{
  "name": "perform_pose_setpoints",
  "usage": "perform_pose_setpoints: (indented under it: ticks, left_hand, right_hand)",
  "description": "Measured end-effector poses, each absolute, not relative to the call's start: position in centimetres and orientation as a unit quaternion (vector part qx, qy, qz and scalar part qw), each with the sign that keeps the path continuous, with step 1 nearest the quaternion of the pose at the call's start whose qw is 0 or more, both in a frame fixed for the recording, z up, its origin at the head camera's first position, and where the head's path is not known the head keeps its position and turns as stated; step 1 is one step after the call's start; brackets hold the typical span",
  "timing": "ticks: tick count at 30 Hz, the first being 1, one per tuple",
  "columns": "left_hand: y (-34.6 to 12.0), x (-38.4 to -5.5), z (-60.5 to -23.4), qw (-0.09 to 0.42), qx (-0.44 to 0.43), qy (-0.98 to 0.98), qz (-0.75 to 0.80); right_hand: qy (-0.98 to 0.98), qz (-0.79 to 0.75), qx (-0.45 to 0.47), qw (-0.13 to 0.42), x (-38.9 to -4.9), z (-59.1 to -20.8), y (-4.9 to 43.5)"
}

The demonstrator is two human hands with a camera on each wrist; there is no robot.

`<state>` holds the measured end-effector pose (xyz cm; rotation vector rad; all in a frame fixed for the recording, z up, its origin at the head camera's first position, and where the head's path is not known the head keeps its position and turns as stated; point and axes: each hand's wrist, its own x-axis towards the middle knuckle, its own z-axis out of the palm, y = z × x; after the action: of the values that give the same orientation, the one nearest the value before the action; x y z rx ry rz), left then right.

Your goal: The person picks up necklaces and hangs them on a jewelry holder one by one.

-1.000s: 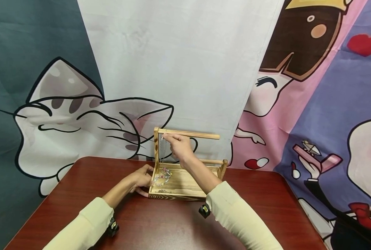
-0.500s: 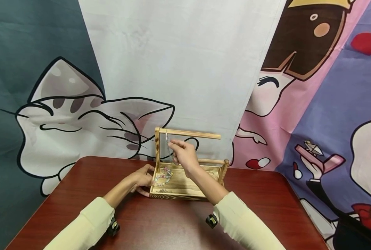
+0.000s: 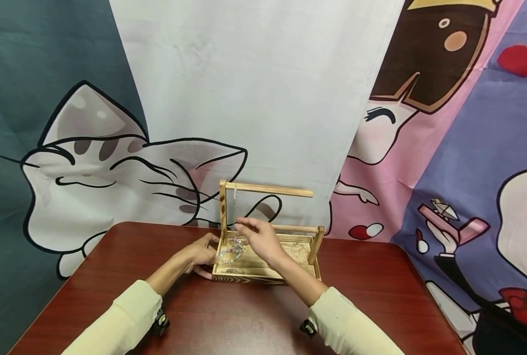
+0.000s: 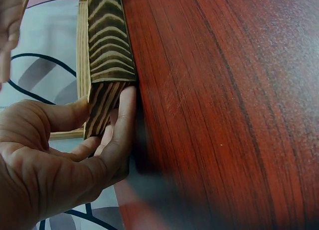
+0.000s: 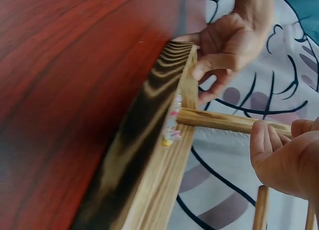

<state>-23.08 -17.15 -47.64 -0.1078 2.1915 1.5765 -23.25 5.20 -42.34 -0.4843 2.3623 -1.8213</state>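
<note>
My left hand (image 3: 201, 254) grips the left end of a wooden jewelry stand (image 3: 254, 279). In the left wrist view its thumb and fingers (image 4: 122, 120) lie on both sides of the dark-grained end wall. A pale bead chain (image 3: 235, 197) hangs from the stand's upper bar (image 3: 272, 189), close to the left post. My right hand (image 3: 261, 240) is beside the chain's lower part, fingers fairly straight and fingertips right at it. Colourful beaded bracelets (image 3: 231, 254) lie in the tray's left end, seen also as a bead cluster (image 5: 172, 125) in the right wrist view.
Thin fine chains (image 3: 298, 251) lie in the tray's right part. A lower rail (image 3: 296, 229) runs along the back to a short right post (image 3: 317, 245). The stand rests on a reddish-brown table (image 3: 228, 315), near its back edge, before a cartoon-printed curtain (image 3: 263, 88).
My right hand has come down from the upper bar along the chain and drawn slightly right, leaving the chain hanging from the bar. The left hand stays on the stand.
</note>
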Motion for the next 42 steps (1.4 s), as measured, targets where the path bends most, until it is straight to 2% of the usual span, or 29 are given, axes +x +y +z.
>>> perform_pose_setpoints:
  ticks: [6, 16, 23, 27, 30, 36, 41, 42]
  left_hand:
    - [-17.1, -23.0, -47.7, 0.217, -0.041, 0.793, 0.568]
    - [-17.1, -22.9, -47.7, 0.216, -0.038, 0.790, 0.573]
    - [-17.0, -22.9, -47.7, 0.212, -0.040, 0.791, 0.573]
    - [-17.0, -22.9, -47.7, 0.212, -0.041, 0.791, 0.573]
    - [-17.0, -22.8, -47.7, 0.213, -0.040, 0.790, 0.573]
    - [-17.0, -22.9, -47.8, 0.216, -0.038, 0.788, 0.575]
    - [-17.0, -22.9, -47.8, 0.216, -0.036, 0.786, 0.578]
    - [-17.0, -22.9, -47.8, 0.216, -0.035, 0.786, 0.578]
  right_hand:
    - [0.843, -0.493, -0.208, 0.061, -23.2, -44.2, 5.6]
    - [0.882, -0.353, -0.291, 0.115, -24.2, -46.8, 6.6]
    - [0.898, -0.280, -0.333, 0.068, -25.2, -49.0, 6.8]
    - [0.888, -0.255, -0.381, 0.029, -28.0, -53.5, 7.1]
    - [0.879, -0.225, -0.420, -0.008, -28.9, -55.2, 7.2]
    - [0.873, -0.179, -0.452, -0.036, -28.4, -54.2, 7.0]
    - [0.869, -0.142, -0.464, -0.092, -28.1, -53.4, 7.0]
    - [0.869, -0.144, -0.465, -0.089, -27.7, -52.7, 6.8]
